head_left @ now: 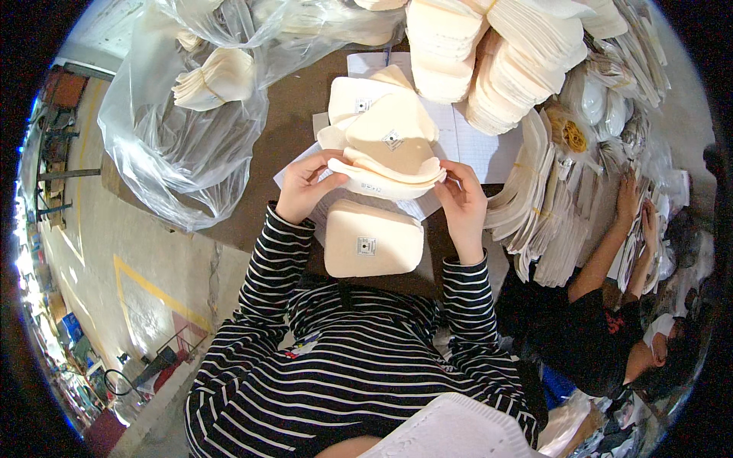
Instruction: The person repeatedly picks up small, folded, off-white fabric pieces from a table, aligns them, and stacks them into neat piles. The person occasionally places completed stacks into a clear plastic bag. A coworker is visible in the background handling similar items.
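Your left hand [307,188] and right hand [463,201] pinch opposite ends of layered, curved, cream-coloured soft pads [388,183]. Just below your fingers, nearer your body, lies a flat, rounded-rectangular cream pad [374,226] with a small printed square. Beyond your fingertips, loose overlapping cream pads [391,118] rest over white ruled paper [477,145]. Left of your left fingers spreads a crumpled, clear plastic bag [179,156]; beyond your right fingers stand thick cream pad stacks [443,57].

Table [296,103]: plastic bag [183,164] lay left, pad stacks [444,57] far right.
Middle, near to far: single pad [374,233], then held pads [385,185] between left hand [304,189] and right hand [464,200], then loose pads [393,126] over papers [473,153]. Strip bundles [527,183] lay right, near co-worker [569,328].
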### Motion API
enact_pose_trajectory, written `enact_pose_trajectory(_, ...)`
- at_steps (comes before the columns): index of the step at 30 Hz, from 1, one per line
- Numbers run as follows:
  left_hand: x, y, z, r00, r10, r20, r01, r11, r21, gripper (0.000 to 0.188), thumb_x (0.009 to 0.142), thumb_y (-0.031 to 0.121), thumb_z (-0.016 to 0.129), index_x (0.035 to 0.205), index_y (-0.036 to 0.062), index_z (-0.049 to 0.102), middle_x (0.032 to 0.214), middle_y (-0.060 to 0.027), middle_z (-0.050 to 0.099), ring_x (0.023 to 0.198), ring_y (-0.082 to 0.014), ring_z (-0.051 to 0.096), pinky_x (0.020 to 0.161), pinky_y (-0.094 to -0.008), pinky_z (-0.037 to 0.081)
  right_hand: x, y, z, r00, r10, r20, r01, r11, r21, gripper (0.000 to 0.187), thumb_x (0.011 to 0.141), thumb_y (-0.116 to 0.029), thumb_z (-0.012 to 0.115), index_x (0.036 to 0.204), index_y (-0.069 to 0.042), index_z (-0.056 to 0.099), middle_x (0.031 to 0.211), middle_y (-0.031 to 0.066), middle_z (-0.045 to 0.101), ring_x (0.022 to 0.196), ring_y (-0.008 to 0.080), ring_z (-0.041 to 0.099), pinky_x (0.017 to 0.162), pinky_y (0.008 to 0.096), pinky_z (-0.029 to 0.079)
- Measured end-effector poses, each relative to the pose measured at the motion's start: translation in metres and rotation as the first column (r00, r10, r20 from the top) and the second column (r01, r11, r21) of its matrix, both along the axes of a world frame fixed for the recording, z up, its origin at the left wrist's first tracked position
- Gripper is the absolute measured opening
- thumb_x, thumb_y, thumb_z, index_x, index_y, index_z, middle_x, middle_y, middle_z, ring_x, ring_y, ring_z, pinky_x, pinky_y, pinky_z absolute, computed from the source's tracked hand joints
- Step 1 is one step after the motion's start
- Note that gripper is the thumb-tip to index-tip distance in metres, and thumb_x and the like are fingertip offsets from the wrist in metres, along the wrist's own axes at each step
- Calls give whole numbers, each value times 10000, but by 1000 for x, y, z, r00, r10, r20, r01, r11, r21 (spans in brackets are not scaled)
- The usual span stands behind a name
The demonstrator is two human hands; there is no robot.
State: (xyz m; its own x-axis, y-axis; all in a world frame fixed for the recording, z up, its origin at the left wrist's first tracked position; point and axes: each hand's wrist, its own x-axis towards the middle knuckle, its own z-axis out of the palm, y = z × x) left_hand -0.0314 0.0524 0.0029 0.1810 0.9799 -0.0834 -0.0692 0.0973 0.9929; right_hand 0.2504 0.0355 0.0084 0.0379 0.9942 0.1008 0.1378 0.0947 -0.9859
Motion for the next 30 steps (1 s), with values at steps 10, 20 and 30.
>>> enact_pose_trajectory(10,4,2,-19,978,209,21,-209,978,23,221,796,-32,792,1008,-64,739,986,-109,741,858,-141,683,800,-277,553,8,-6,9,982,-133,132,137,990,-23,153,870,60,698,1017,27,670,960,30,648,859,103,587,774,234,476)
enact_pose_trajectory(20,-7,7,-14,890,395,230,-358,915,-186,445,932,11,639,1360,-19,516,1234,-111,635,1133,-176,606,961,-303,490,74,-13,65,855,-506,110,493,860,130,154,914,11,680,1067,29,684,977,40,689,862,104,616,782,244,498)
enact_pose_trajectory(30,-11,8,-18,861,220,459,-107,960,-260,517,1111,364,312,1397,-28,490,1328,-120,611,1211,-204,588,1065,-341,440,-27,50,41,944,327,41,-320,939,-126,242,873,19,709,1109,4,658,923,41,674,822,101,628,739,243,513)
